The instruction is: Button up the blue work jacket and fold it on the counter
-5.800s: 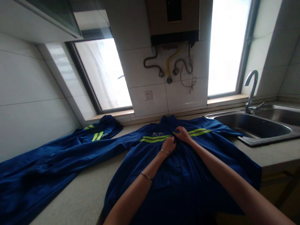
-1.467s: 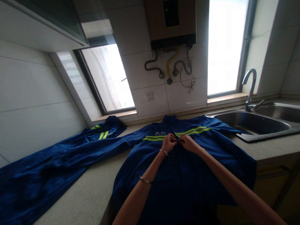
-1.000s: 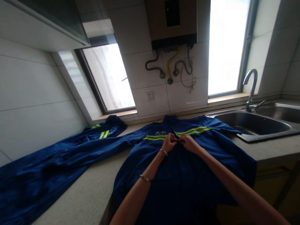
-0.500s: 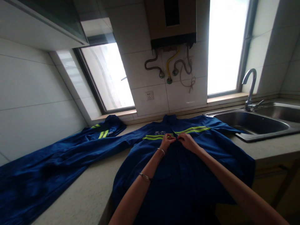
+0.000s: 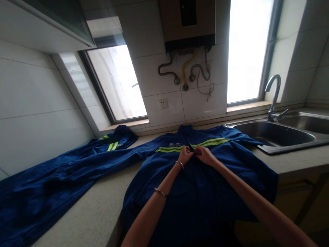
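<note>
A blue work jacket (image 5: 164,175) with yellow-green reflective stripes lies front up, its collar toward the wall and its lower part hanging over the counter's front edge. At chest height, my left hand (image 5: 185,155) pinches the jacket's front opening. My right hand (image 5: 205,155) pinches the opposite edge close beside it, fingertips nearly touching. Whatever small fastening sits between the fingers is too dark to make out. Two bracelets circle my left wrist and forearm. Over on the left, a second blue garment (image 5: 51,185) with similar stripes is spread along the counter.
The pale stone counter (image 5: 95,212) turns a corner at the left. A steel double sink (image 5: 276,149) with a faucet (image 5: 273,92) is at the right, one jacket sleeve reaching its rim. A water heater (image 5: 190,20) with pipes hangs on the tiled wall between two windows.
My hands have stayed at the jacket's front, with the left fingers shifting slightly to the right, closer to the right hand. A small green light now shows on the water heater.
</note>
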A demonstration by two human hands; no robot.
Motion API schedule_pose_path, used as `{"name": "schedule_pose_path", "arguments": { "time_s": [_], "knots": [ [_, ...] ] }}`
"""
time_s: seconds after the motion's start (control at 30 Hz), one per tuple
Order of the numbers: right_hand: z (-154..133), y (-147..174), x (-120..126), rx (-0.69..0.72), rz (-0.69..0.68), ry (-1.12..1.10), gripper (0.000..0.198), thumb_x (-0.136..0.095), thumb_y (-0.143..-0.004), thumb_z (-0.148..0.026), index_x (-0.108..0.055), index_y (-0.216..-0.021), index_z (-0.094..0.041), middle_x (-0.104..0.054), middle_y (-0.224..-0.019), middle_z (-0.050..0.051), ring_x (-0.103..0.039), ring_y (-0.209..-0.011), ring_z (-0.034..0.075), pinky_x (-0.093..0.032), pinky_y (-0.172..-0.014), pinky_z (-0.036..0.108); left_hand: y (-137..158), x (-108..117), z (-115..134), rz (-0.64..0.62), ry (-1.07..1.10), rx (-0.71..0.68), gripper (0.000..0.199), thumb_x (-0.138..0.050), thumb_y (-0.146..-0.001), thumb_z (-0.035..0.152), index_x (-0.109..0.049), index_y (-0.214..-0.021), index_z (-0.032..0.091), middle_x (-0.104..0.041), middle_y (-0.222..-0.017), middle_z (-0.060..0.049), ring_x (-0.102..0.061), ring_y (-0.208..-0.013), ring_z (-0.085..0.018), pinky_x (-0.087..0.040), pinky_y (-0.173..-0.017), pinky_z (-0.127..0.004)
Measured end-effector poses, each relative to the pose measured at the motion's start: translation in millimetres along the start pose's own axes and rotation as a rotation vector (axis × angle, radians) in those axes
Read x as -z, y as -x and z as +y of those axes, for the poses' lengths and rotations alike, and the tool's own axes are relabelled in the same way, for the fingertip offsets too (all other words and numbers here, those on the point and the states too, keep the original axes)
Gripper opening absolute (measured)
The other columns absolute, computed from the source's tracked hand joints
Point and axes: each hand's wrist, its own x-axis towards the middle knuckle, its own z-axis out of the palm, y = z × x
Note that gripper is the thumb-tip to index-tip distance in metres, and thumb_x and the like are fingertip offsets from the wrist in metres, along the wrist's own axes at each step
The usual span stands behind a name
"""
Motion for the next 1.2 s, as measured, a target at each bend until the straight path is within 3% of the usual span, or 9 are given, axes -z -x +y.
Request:
{"name": "schedule_pose_path", "arguments": {
  "time_s": [0.13, 0.23, 0.3, 0.53, 0.6, 0.73, 0.8, 0.97, 1.2],
  "knots": [
    [-38.3, 29.8, 3.0, -0.042, 0.028, 0.275, 0.013, -0.058, -0.074, -0.028, -0.058, -0.078, -0.016, -0.059, -0.086, 0.005, -0.056, -0.071, 0.014, -0.04, -0.066, 0.024, 6.8, 0.5, -1.5, 0.083, -0.288, -0.175, 0.021, -0.065, -0.067, 0.015, -0.052, -0.084, 0.016, -0.051, -0.057, 0.006, -0.051, -0.055, -0.01, -0.036, -0.056, -0.021],
    [-74.1, 68.9, 1.4, -0.004, 0.041, 0.444, 0.03, -0.059, -0.074, -0.047, -0.058, -0.075, -0.017, -0.058, -0.085, 0.008, -0.055, -0.081, 0.02, -0.04, -0.071, 0.028, 7.3, 4.2, -5.4, 0.08, -0.345, -0.152, 0.018, -0.063, -0.067, 0.013, -0.053, -0.082, 0.016, -0.052, -0.058, 0.005, -0.052, -0.056, -0.011, -0.037, -0.057, -0.021],
    [-88.6, 91.6, 2.1, 0.011, 0.012, 0.472, 0.028, -0.059, -0.074, -0.045, -0.059, -0.077, -0.017, -0.058, -0.083, 0.008, -0.054, -0.085, 0.022, -0.04, -0.074, 0.029, 7.7, 5.9, -6.3, 0.061, -0.367, -0.148, 0.019, -0.063, -0.066, 0.013, -0.054, -0.083, 0.016, -0.053, -0.059, 0.004, -0.052, -0.057, -0.011, -0.037, -0.056, -0.021],
    [-66.9, 101.7, 21.6, -0.143, -0.092, 0.051, 0.02, -0.049, -0.078, -0.024, -0.067, -0.076, -0.014, -0.062, -0.073, 0.004, -0.055, -0.065, 0.014, -0.038, -0.061, 0.024, 28.4, 8.4, 17.4, 0.135, -0.424, -0.295, 0.014, -0.054, -0.08, 0.029, -0.059, -0.083, 0.017, -0.056, -0.063, 0.002, -0.05, -0.058, -0.01, -0.036, -0.056, -0.021],
    [-54.7, 98.2, 24.8, -0.207, -0.126, -0.115, 0.023, -0.05, -0.077, -0.026, -0.068, -0.08, -0.012, -0.062, -0.068, 0.002, -0.053, -0.059, 0.013, -0.035, -0.054, 0.022, 39.2, 14.0, 28.5, 0.02, -0.432, -0.345, 0.021, -0.051, -0.083, 0.033, -0.061, -0.076, 0.016, -0.057, -0.063, 0.001, -0.05, -0.057, -0.01, -0.035, -0.055, -0.02],
    [-39.4, 97.6, 24.2, -0.223, -0.146, -0.26, 0.026, -0.052, -0.076, -0.029, -0.07, -0.084, -0.012, -0.061, -0.065, 0.001, -0.05, -0.056, 0.012, -0.032, -0.05, 0.021, 64.5, 32.0, 46.5, -0.536, -0.4, -0.396, 0.024, -0.055, -0.081, 0.033, -0.068, -0.074, 0.014, -0.06, -0.061, 0.0, -0.054, -0.057, -0.011, -0.037, -0.053, -0.019],
    [-35.5, 98.0, 22.7, -0.227, -0.138, -0.286, 0.024, -0.053, -0.075, -0.029, -0.07, -0.083, -0.014, -0.062, -0.066, 0.0, -0.051, -0.057, 0.012, -0.034, -0.051, 0.021, 76.9, 39.4, 51.2, -0.702, -0.404, -0.447, 0.02, -0.06, -0.078, 0.031, -0.07, -0.081, 0.014, -0.063, -0.068, -0.001, -0.057, -0.061, -0.011, -0.039, -0.055, -0.018],
    [-33.2, 97.5, 20.3, -0.256, -0.114, -0.383, 0.022, -0.057, -0.073, -0.031, -0.07, -0.08, -0.015, -0.064, -0.071, 0.001, -0.054, -0.064, 0.014, -0.038, -0.059, 0.023, 93.8, 43.7, 53.9, -0.677, -0.539, -0.594, 0.017, -0.063, -0.075, 0.018, -0.071, -0.09, 0.017, -0.063, -0.084, -0.003, -0.057, -0.063, -0.01, -0.043, -0.06, -0.018],
    [-39.9, 99.2, 18.0, -0.255, -0.057, -0.436, 0.024, -0.059, -0.072, -0.033, -0.07, -0.082, -0.014, -0.067, -0.076, 0.002, -0.058, -0.069, 0.016, -0.04, -0.061, 0.023, 99.8, 38.1, 56.4, -0.627, -0.922, -0.697, 0.01, -0.055, -0.078, 0.018, -0.064, -0.075, 0.015, -0.059, -0.086, -0.008, -0.057, -0.081, -0.019, -0.045, -0.067, -0.025]
  ]
}}
